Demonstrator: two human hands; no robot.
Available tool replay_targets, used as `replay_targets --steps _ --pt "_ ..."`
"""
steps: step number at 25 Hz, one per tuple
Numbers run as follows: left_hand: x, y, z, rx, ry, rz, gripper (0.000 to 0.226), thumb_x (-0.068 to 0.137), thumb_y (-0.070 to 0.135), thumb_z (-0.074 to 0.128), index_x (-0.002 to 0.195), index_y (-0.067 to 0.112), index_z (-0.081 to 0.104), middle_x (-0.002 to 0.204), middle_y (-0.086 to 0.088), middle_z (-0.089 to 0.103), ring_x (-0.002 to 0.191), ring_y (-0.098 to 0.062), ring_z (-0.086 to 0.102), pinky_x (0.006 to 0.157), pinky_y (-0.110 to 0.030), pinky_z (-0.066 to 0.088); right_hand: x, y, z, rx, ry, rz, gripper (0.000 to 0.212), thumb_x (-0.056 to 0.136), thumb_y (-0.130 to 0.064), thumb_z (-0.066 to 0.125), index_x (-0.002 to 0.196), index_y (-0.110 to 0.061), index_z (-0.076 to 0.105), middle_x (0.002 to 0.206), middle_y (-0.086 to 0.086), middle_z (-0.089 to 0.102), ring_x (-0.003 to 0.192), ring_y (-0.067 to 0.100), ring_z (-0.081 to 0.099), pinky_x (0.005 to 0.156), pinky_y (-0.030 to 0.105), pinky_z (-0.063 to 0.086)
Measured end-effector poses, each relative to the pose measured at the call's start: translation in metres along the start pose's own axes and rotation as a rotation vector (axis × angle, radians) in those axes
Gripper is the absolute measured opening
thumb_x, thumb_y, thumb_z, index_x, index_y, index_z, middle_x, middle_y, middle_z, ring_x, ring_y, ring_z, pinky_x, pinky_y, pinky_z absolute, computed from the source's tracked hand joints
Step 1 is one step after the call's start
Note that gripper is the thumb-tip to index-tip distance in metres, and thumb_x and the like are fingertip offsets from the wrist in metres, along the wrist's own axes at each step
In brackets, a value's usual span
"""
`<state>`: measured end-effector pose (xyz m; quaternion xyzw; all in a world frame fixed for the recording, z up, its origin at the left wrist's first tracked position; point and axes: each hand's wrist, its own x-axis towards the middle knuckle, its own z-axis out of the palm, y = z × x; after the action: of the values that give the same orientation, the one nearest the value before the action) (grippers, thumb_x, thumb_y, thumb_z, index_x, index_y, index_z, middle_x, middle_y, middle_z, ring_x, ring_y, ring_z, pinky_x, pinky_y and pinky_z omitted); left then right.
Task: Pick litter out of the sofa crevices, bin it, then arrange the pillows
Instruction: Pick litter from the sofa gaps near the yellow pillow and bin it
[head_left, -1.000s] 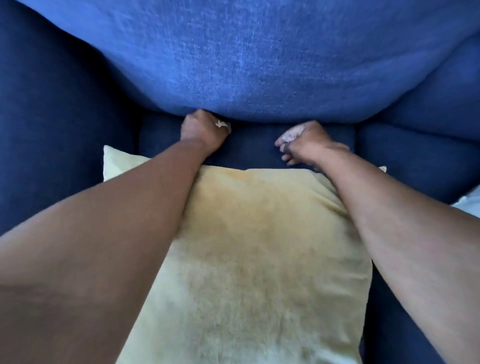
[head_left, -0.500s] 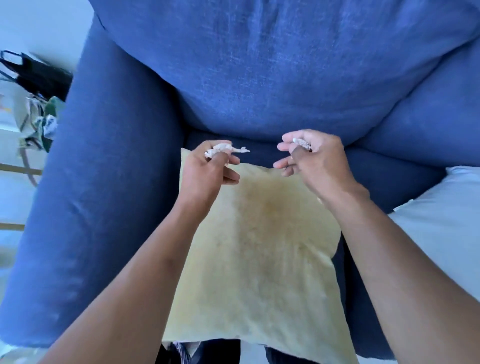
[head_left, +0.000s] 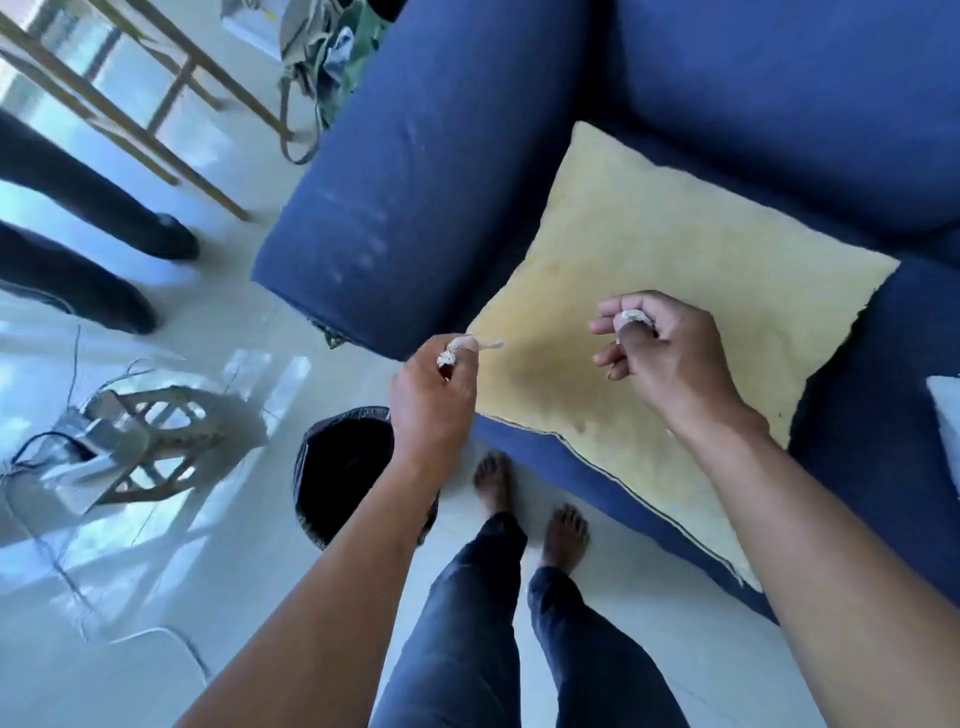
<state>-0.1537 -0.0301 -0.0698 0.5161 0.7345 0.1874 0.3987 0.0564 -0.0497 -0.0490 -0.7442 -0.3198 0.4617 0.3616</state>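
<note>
Head view: crumpled white litter (head_left: 457, 351)

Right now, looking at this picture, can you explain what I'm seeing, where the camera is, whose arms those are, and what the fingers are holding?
There is no machine here. The camera sits on a person's head and looks down, so the two bare arms reaching forward are that person's own, and their bare feet show on the pale floor below. The left hand pinches a small white scrap of litter in its fingers, and the right hand pinches another white scrap. Under the hands is a blue sofa with a yellow pillow lying flat on its seat. A bin with a black liner stands on the floor beside the sofa, just below the left hand. Someone else's dark-trousered legs show at the far left.
</note>
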Motion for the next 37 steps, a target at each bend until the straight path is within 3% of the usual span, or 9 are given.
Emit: replay_targets --steps 5,10,13,15,17,24,28,31,37 --pt "-0.040 -0.152 -0.053 0.191 0.146 -0.334 0.025 0.096 0.033 0.056 0.108 0.025 0.076 0.098 -0.006 0.077 0.094 -0.029 0.068 0.077 -0.031 0.049 -0.060 0.022 0.099 -0.067 -0.216 -0.004 0.026 0.100 -0.006 0.045 0.102 -0.015 0.069 0.095 -0.003 0.074 0.060 0.010 0.067 0.055 0.024 0.054" --pt "-0.015 -0.287 -0.071 0.131 0.075 -0.678 0.042 0.087 0.047 0.056 0.108 0.012 0.066 0.100 -0.014 0.074 0.096 -0.037 0.069 0.085 -0.041 0.058 -0.081 0.071 0.228 -0.168 -0.360 -0.047 0.024 0.097 -0.008 0.047 0.100 -0.018 0.069 0.094 -0.003 0.074 0.062 0.008 0.068 0.061 0.031 0.058" --pt "-0.026 -0.303 -0.082 0.157 0.063 -0.722 0.020 0.087 0.020 0.055 0.093 0.003 0.063 0.087 -0.021 0.064 0.087 -0.038 0.062 0.068 -0.030 0.042 -0.084 0.100 0.293 -0.288 -0.466 -0.044 0.026 0.094 -0.012 0.050 0.114 -0.014 0.067 0.109 0.002 0.073 0.083 0.017 0.069 0.084 0.039 0.058" --pt "-0.043 -0.303 -0.087 0.084 0.092 -0.713 0.030 0.089 0.014 0.053 0.111 0.003 0.069 0.105 -0.019 0.072 0.093 -0.033 0.062 0.071 -0.028 0.043 -0.091 0.114 0.319 -0.433 -0.620 0.020 0.038 0.095 -0.016 0.054 0.132 -0.011 0.057 0.125 0.001 0.064 0.105 0.018 0.061 0.093 0.026 0.048" --pt "-0.064 -0.300 -0.090 0.036 0.132 -0.693 0.037 0.093 0.016 0.052 0.127 0.012 0.068 0.116 -0.008 0.073 0.091 -0.019 0.060 0.075 -0.017 0.036 -0.094 0.125 0.326 -0.564 -0.650 0.071 0.045 0.095 -0.022 0.055 0.140 -0.013 0.050 0.139 0.011 0.059 0.122 0.028 0.058 0.103 0.033 0.045" --pt "-0.088 -0.257 -0.096 -0.048 0.171 -0.481 0.030 0.097 0.020 0.054 0.122 0.018 0.071 0.094 0.004 0.073 0.090 -0.016 0.067 0.078 -0.020 0.043 -0.117 0.097 0.250 -0.469 -0.491 -0.017 0.046 0.093 -0.017 0.052 0.139 -0.019 0.055 0.137 0.003 0.063 0.124 0.014 0.061 0.108 0.037 0.046" --pt "-0.075 -0.175 -0.093 -0.011 0.086 -0.190 0.027 0.099 0.024 0.058 0.122 0.020 0.071 0.103 0.003 0.075 0.088 -0.006 0.062 0.076 -0.012 0.037 -0.126 0.061 0.165 -0.345 -0.218 -0.034 0.042 0.098 -0.013 0.053 0.139 -0.017 0.056 0.136 -0.002 0.063 0.122 0.011 0.061 0.102 0.024 0.044" --pt "-0.070 -0.089 -0.074 0.007 -0.016 0.043 0.030 0.101 0.028 0.055 0.127 0.022 0.068 0.113 0.005 0.073 0.094 -0.009 0.064 0.081 -0.019 0.043 -0.126 0.033 0.096 -0.274 -0.021 -0.066 0.040 0.099 -0.013 0.054 0.139 -0.015 0.057 0.132 0.003 0.066 0.118 0.015 0.063 0.091 0.013 0.041" --pt "-0.082 0.051 0.024 0.066 -0.229 0.442 0.032 0.102 0.023 0.055 0.132 0.017 0.065 0.126 0.004 0.070 0.107 -0.011 0.066 0.082 -0.010 0.042 -0.124 0.040 -0.046 -0.058 0.325 -0.045 0.041 0.100 -0.017 0.054 0.141 -0.018 0.055 0.140 -0.002 0.061 0.126 0.008 0.057 0.106 0.026 0.047"
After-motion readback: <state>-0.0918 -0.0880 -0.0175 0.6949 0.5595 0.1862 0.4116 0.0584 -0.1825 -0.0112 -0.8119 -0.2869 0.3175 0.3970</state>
